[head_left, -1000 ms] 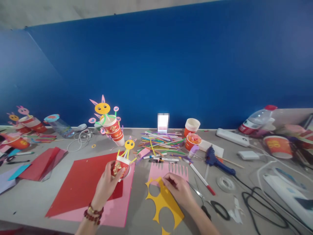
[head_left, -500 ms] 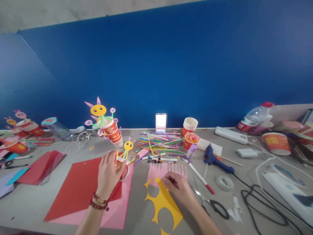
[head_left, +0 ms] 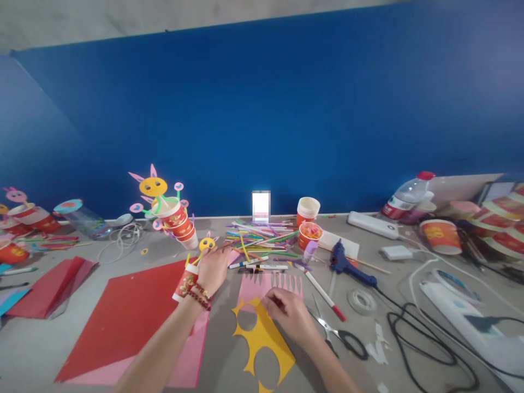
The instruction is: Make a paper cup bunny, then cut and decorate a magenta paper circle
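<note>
My left hand [head_left: 213, 270] reaches forward with fingers stretched out, its fingertips at a small pink piece [head_left: 233, 257] beside the pipe cleaners. Whether they touch it I cannot tell. Partly behind this hand, a red paper cup [head_left: 185, 283] lies tilted on the paper sheets, with a yellow rabbit-eared face [head_left: 208, 244] above it. My right hand [head_left: 289, 315] is closed with fingers curled together, resting by the yellow cut-out sheet [head_left: 262, 341]; anything inside the fingers is hidden. Under that sheet's far end lies pink paper with a toothed edge [head_left: 256, 286].
A heap of pipe cleaners [head_left: 262, 240] lies at the back. To the right are scissors [head_left: 327, 327], a red-capped marker [head_left: 323, 295], a blue glue gun [head_left: 347, 267] and clear tape [head_left: 362, 301]. Red paper [head_left: 126, 311] covers the left; decorated stacked cups [head_left: 174, 218] stand behind.
My left hand has left the red paper cup and moved right toward the small pink piece. The cup now lies tilted on the paper. My right hand keeps its pose; the view has shifted slightly.
</note>
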A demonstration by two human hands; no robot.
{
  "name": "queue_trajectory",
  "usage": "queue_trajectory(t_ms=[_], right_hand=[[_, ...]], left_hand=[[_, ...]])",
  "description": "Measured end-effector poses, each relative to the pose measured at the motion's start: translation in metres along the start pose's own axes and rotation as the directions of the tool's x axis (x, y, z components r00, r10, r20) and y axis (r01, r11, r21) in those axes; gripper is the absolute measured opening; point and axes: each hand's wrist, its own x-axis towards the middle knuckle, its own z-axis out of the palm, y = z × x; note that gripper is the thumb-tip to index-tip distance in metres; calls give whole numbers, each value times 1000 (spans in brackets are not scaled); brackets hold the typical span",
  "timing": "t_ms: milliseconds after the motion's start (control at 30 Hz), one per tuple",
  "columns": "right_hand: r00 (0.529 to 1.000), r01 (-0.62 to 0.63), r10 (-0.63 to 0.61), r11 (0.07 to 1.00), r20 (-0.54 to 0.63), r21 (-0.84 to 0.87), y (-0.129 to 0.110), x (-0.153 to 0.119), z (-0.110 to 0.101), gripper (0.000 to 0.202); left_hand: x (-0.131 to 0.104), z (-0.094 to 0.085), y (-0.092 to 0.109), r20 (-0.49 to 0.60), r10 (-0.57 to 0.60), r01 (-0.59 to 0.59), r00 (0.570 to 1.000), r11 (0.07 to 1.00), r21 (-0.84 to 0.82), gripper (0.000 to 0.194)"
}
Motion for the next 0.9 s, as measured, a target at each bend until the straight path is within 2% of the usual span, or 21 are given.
queue_trajectory(t_ms=[100, 233, 333, 400, 500, 567, 733, 833, 900], right_hand=[[1000, 16, -16, 1000, 4, -13, 0, 0, 0, 27], [1000, -4, 4, 1000, -1, 19, -2, -1, -2, 29], [1000, -26, 26, 995, -1, 96, 0, -2, -1, 29], [999, -51, 51, 985, 5, 166, 3, -2, 3, 28], [997, -69, 79, 957, -25, 283, 7, 0, 8, 32], [997, -57, 72, 943, -36, 327, 7, 1, 10, 40], [996, -81, 85, 974, -11, 213, -2, 1, 13, 32], [996, -83, 90, 977, -27, 195, -8, 1, 12, 27], [995, -81, 89, 980, -36, 184, -10, 2, 12, 24]], left_hand=[[-2, -5, 3, 0, 11, -11, 1000, 999, -31, 36], [-12, -23, 5, -10, 11, -12, 1000, 994, -109, 37], [-23, -33, 10, -4, -31, 28, 1000, 937, -347, 40], [-32, -34, 19, -6, -72, 56, 997, 816, -576, 39], [-49, -25, 38, 42, -98, 93, 994, 609, -788, 36], [-58, -13, 51, 105, -81, 132, 991, 521, -844, 35], [-69, 9, 63, 166, -7, 150, 986, 464, -873, 36], [-68, 9, 61, 202, 40, 163, 979, 446, -880, 33], [-68, 7, 60, 238, 46, 197, 970, 417, -887, 21]])
